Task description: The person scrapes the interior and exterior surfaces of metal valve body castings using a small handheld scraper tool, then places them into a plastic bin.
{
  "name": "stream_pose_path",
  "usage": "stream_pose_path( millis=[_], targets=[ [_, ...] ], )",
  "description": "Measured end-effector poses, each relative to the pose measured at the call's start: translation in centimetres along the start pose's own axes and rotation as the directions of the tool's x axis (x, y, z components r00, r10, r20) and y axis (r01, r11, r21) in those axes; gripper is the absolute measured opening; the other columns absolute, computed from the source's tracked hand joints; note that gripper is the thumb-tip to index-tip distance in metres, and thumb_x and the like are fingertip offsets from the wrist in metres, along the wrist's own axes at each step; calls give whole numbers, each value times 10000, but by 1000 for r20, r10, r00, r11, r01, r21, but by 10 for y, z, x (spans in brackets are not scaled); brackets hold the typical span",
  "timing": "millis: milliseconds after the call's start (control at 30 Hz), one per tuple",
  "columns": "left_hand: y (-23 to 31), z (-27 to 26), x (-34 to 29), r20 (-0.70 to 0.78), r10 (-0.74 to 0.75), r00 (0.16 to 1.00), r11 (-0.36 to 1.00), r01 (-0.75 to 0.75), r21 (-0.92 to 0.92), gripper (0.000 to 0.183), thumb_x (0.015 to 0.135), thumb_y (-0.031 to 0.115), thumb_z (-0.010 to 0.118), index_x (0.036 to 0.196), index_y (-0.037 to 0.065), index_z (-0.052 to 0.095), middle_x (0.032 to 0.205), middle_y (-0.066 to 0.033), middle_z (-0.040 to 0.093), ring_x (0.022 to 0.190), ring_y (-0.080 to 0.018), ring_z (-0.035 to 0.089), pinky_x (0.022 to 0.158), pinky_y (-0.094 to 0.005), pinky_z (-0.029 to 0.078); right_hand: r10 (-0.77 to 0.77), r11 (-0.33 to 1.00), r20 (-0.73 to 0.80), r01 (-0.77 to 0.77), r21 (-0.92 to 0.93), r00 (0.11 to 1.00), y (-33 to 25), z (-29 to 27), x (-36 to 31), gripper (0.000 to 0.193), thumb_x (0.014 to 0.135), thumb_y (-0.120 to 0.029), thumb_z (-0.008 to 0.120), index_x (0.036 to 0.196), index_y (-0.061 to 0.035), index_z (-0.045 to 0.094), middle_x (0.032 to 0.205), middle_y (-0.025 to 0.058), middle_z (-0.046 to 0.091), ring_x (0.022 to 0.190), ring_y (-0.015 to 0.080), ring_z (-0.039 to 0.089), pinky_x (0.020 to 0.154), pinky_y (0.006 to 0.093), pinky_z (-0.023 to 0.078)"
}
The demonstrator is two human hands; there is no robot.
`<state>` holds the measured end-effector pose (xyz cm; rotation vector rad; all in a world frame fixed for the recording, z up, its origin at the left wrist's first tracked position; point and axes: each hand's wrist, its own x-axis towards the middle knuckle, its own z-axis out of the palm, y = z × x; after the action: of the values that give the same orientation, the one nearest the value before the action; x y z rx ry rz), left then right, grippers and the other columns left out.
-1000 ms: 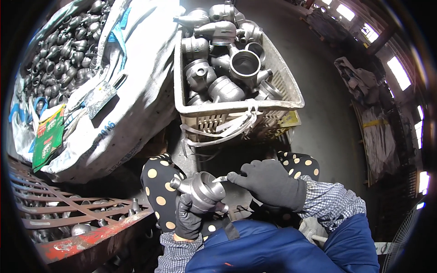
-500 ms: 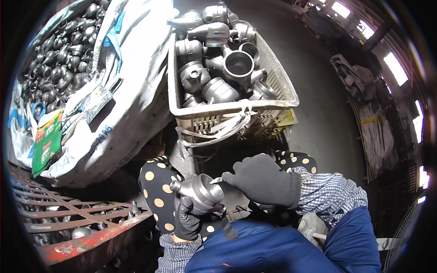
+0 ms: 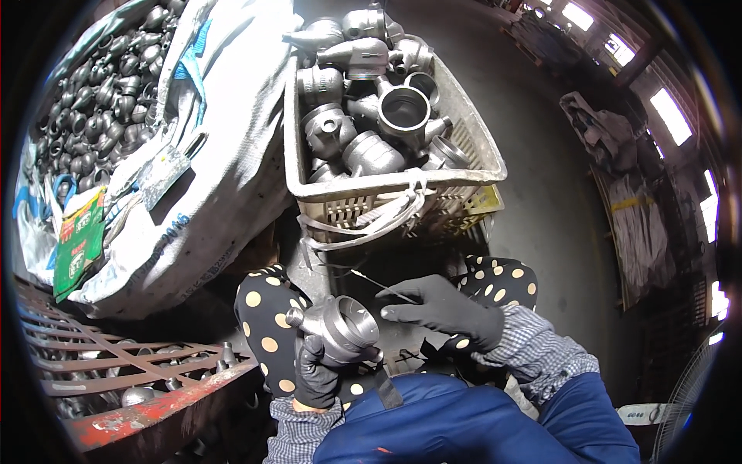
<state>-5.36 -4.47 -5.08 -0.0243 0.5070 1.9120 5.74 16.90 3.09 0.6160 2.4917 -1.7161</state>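
My left hand (image 3: 315,377), in a dark grey glove, grips a grey cast-metal housing (image 3: 337,328) over my lap. The casting has a wide round opening facing right and a short spout on its left side. Just to its right is my right hand (image 3: 442,311), also gloved, with a thin metal rod (image 3: 384,286) between its fingers. The rod points up and left, clear of the casting. My thumb and index finger are pressed toward each other; the other fingers are partly hidden.
Ahead, a pale plastic crate (image 3: 402,185) is heaped with similar castings and has white straps. A big white woven sack (image 3: 239,116) of smaller castings stands left. A rusty red-edged metal frame (image 3: 154,410) lies near left; a fan (image 3: 684,402) is at right.
My right hand has drawn back from the casting's opening and turned, bringing the thin rod into sight. My left hand holds the casting in nearly the same place.
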Motion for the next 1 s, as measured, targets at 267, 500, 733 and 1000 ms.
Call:
stream_pose_path(
  millis=[267, 500, 733, 1000],
  targets=[
    [-2, 14, 6, 16, 169, 986, 978, -170, 120, 887, 764, 394, 754, 1400, -40, 314, 1203, -214, 570, 1006, -323, 650, 867, -434, 566, 120, 975, 22, -122, 186, 993, 11, 40, 17, 271, 904, -244, 662, 1018, -1, 702, 734, 17, 655, 661, 63, 522, 587, 250, 437],
    [-3, 13, 7, 33, 80, 996, 993, -82, 88, 908, 762, 354, 778, 1420, -14, 272, 1262, -235, 525, 1103, -356, 601, 891, -459, 561, 154, 986, -100, -159, -45, 983, 10, 49, 24, 371, 763, -355, 699, 725, 4, 613, 629, 139, 573, 576, 227, 554, 567, 355, 435],
    [-2, 9, 7, 14, 142, 990, 989, -142, 42, 825, 795, 373, 726, 1399, -17, 321, 1257, -236, 533, 1097, -353, 605, 897, -461, 549, 120, 992, -38, -118, 36, 992, 7, 52, 23, 349, 776, -324, 704, 805, 15, 627, 662, 93, 569, 626, 130, 518, 582, 310, 423],
    [1, 8, 11, 39, 214, 976, 926, -216, 310, 862, 734, 475, 762, 1321, -41, 400, 1180, -192, 576, 1070, -299, 615, 903, -414, 535, 91, 994, -80, -86, 67, 993, 12, 50, 12, 309, 800, -301, 666, 827, 6, 642, 676, 115, 596, 625, 170, 559, 582, 325, 441]
  ],
)
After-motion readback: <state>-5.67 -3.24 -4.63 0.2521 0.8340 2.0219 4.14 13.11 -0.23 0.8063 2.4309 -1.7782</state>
